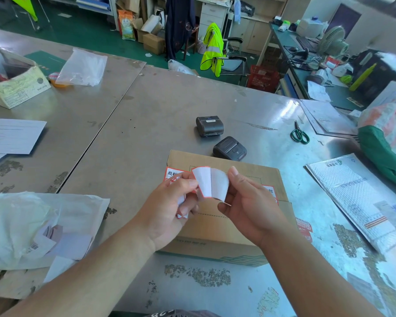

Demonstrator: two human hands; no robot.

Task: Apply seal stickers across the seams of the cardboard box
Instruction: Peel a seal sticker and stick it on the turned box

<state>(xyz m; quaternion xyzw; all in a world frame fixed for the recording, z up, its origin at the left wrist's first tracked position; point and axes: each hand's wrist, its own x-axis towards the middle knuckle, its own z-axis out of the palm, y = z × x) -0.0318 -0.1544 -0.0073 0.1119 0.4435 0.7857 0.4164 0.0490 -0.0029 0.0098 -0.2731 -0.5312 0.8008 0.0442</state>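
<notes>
Sticker [212, 184]: white back, red-edged, curled | both hands' fingers [188, 183] pinch it

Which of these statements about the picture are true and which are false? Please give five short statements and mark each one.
1. Both hands hold one sticker sheet above the cardboard box. True: the left hand and the right hand grip the sticker sheet over the cardboard box.
2. The scissors lie on top of the box. False: the green-handled scissors lie on the metal table, far to the right.
3. Two black portable printers stand beyond the box. True: one printer and another.
4. No sticker is on the box yet. False: a red-edged sticker already sits at its left edge.
5. The sheet lies flat. False: it is curved.
</notes>
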